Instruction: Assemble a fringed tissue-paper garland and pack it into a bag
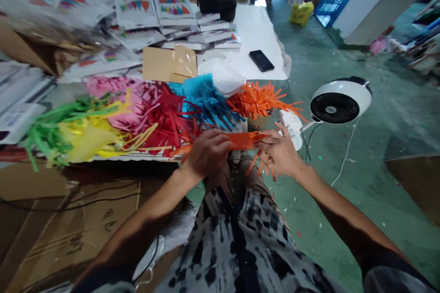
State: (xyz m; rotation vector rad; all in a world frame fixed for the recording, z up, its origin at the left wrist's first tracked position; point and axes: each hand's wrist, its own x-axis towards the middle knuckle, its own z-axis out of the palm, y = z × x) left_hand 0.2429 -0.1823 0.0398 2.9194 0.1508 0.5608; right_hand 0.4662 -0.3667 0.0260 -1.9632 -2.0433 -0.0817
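The left hand (206, 154) is closed palm-down over one end of an orange paper strip (245, 141), and the right hand (279, 152) pinches the other end between its thumb and fingers, its remaining fingers slightly spread. The strip lies directly between the hands, its long axis running almost level from left to right across the view, just above the person's lap. Its cut fringes (263, 165) dangle below and beside the right hand, which is nearer to them than the left. Just beyond the hands, along the table edge, lie heaps of fringed paper: yellow (89, 142), green (51, 130), pink (117, 100), red (165, 121), blue (206, 100) and orange (257, 100). Behind them are a white plastic tub (222, 78) and a kraft envelope (165, 64), then printed cards (135, 8), a black smartphone (261, 60) and a black pouch (216, 3). A white desk fan (340, 100) stands to the right, above the green floor (343, 219), while a flattened cardboard box (68, 229) lies at lower left. Farther off stands a blue plastic crate (335, 2).
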